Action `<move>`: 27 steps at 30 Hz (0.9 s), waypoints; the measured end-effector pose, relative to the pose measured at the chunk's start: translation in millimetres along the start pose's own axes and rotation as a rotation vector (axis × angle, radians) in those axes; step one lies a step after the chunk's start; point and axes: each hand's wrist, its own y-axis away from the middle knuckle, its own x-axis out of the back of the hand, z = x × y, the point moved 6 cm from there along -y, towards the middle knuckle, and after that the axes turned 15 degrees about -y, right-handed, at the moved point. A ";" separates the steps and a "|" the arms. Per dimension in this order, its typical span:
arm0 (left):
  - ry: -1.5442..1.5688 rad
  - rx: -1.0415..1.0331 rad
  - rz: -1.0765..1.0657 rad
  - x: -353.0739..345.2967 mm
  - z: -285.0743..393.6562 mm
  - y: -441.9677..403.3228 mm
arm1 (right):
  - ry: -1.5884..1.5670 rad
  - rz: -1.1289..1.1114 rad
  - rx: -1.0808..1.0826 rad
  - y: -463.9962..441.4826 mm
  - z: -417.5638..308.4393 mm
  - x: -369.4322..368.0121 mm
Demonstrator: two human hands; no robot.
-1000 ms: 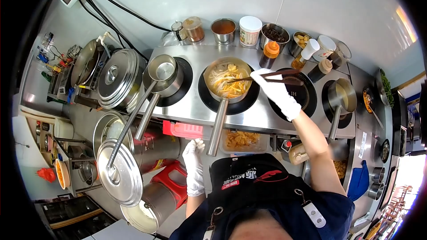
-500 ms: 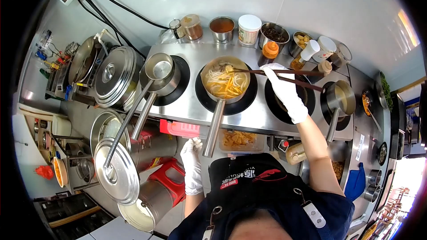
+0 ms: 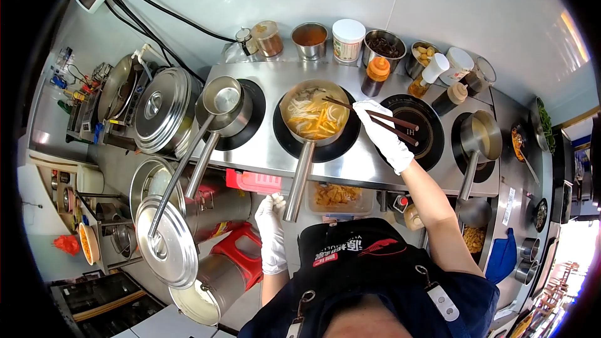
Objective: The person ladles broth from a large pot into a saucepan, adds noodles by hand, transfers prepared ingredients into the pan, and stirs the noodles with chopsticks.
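My right hand (image 3: 383,136), in a white glove, is closed around a pair of dark brown chopsticks (image 3: 394,122). Their tips reach over the far right part of a saucepan (image 3: 308,142) on a middle burner. Pale noodles (image 3: 301,111) and yellow-orange strips (image 3: 320,124) lie in broth inside it. My left hand (image 3: 270,231), also gloved, is low beside the end of the saucepan's long handle (image 3: 299,181), apart from it as far as I can see. Its fingers are curled in, and I see nothing in them.
A second saucepan (image 3: 229,124) with a ladle (image 3: 188,169) across it stands left, a third pan (image 3: 466,163) right. Sauce bottles (image 3: 375,77), tubs and a white container (image 3: 347,40) line the back. Below left are a metal lid (image 3: 178,253) and a red stool (image 3: 241,251).
My right hand has moved left and nearer to me, and the chopsticks now slant more steeply. The yellowish piece at their tips is no longer visible there. My left hand has barely moved.
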 end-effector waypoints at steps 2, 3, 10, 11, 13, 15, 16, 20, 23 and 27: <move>-0.001 -0.035 0.008 -1.0 -1.5 0.1 | -0.006 -0.005 0.014 1.2 -0.7 1.2; -0.002 -0.052 0.012 -1.4 -1.9 0.4 | -0.016 -0.007 0.009 1.9 -1.5 1.2; 0.009 -0.065 0.015 -0.5 -2.9 2.0 | -0.022 -0.020 0.024 1.5 -1.0 2.3; 0.011 -0.067 0.016 -0.8 -2.6 2.8 | -0.020 -0.024 0.028 1.7 -1.6 2.3; 0.015 -0.075 0.017 -1.0 -2.6 3.4 | -0.053 -0.026 0.018 1.9 -1.2 2.1; 0.019 -0.086 0.014 -0.1 -4.0 2.6 | -0.052 -0.027 -0.010 1.7 -1.0 2.2; 0.018 -0.083 0.017 0.6 -4.8 2.3 | -0.036 -0.028 -0.033 1.5 -1.7 2.5; 0.003 -0.076 0.027 2.7 -7.5 -0.2 | -0.009 -0.026 -0.020 0.7 1.9 3.6; 0.003 -0.071 0.035 1.1 -4.9 0.8 | -0.012 -0.030 0.016 0.5 1.6 3.5; 0.018 -0.053 0.041 -0.8 -3.4 0.6 | -0.025 -0.024 -0.004 0.6 1.5 4.2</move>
